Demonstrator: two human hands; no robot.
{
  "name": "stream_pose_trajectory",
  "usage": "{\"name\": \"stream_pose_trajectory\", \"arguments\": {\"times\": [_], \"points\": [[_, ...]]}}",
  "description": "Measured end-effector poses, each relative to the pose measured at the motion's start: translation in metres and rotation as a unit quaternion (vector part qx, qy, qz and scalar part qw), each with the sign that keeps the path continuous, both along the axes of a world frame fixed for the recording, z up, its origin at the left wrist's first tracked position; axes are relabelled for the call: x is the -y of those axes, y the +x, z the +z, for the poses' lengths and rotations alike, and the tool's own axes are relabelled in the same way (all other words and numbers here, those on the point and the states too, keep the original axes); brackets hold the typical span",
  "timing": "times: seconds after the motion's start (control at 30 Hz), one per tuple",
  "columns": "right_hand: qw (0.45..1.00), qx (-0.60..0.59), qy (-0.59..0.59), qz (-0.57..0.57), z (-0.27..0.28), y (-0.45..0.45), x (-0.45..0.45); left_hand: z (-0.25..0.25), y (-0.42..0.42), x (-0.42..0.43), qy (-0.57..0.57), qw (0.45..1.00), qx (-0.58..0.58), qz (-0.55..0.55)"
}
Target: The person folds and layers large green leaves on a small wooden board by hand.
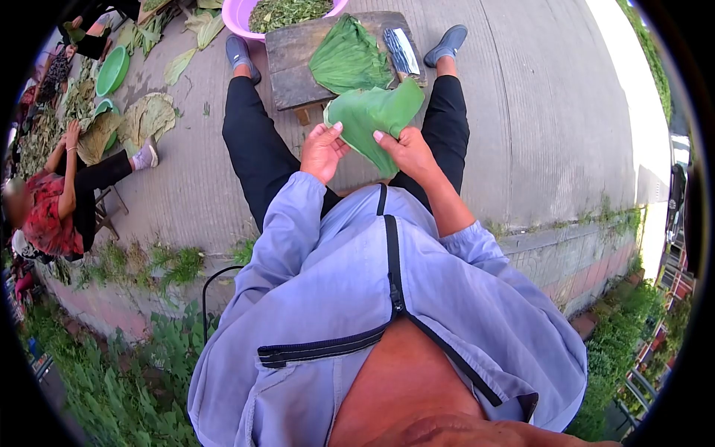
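A large green leaf (366,119), folded over at its top, is held up between my hands in front of my lap. My left hand (323,151) grips its left edge with the thumb on top. On the right side, my right hand (407,151) pinches the lower part of the same leaf. Just beyond stands a low wooden board (292,63) on legs. Flat on it lies another green leaf (346,56), with a knife (402,54) at its right, its blade wide and shiny.
A pink basin (238,18) with cut greenery (287,13) stands behind the board. At the left, a seated person (56,212) in a red patterned top handles dried leaves (149,115), near green basins (112,71). My feet are on both sides of the board.
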State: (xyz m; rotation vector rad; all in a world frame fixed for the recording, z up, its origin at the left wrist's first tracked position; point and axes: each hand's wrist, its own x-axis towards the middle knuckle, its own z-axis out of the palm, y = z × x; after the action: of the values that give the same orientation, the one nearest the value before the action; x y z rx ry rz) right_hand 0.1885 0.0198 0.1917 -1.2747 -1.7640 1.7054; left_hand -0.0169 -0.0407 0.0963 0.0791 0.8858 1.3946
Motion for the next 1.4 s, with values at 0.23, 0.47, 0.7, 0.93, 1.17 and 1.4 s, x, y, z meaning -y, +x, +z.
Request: {"name": "stream_pose_trajectory", "arguments": {"times": [0.23, 0.47, 0.7, 0.93, 1.17, 1.4], "points": [[0.974, 0.031, 0.213, 0.072, 0.007, -0.004, 0.002, -0.040, -0.002, 0.007, -0.043, 0.999, -0.011, -0.016], [0.984, 0.036, 0.167, 0.059, 0.006, 0.001, 0.001, -0.026, 0.000, 0.007, -0.038, 0.999, 0.029, 0.014], [0.956, 0.066, 0.257, 0.127, 0.006, 0.008, 0.001, -0.043, -0.005, 0.007, -0.038, 0.998, 0.019, 0.035], [0.976, 0.054, 0.198, 0.079, 0.013, 0.005, 0.005, -0.051, -0.011, 0.010, -0.050, 0.998, -0.002, 0.026], [0.975, 0.066, 0.199, 0.080, 0.013, 0.010, 0.003, -0.058, -0.010, 0.010, 0.000, 0.998, 0.055, 0.023], [0.951, 0.104, 0.272, 0.109, 0.016, 0.007, -0.002, -0.052, -0.019, 0.005, 0.013, 0.985, 0.140, 0.099]]}}
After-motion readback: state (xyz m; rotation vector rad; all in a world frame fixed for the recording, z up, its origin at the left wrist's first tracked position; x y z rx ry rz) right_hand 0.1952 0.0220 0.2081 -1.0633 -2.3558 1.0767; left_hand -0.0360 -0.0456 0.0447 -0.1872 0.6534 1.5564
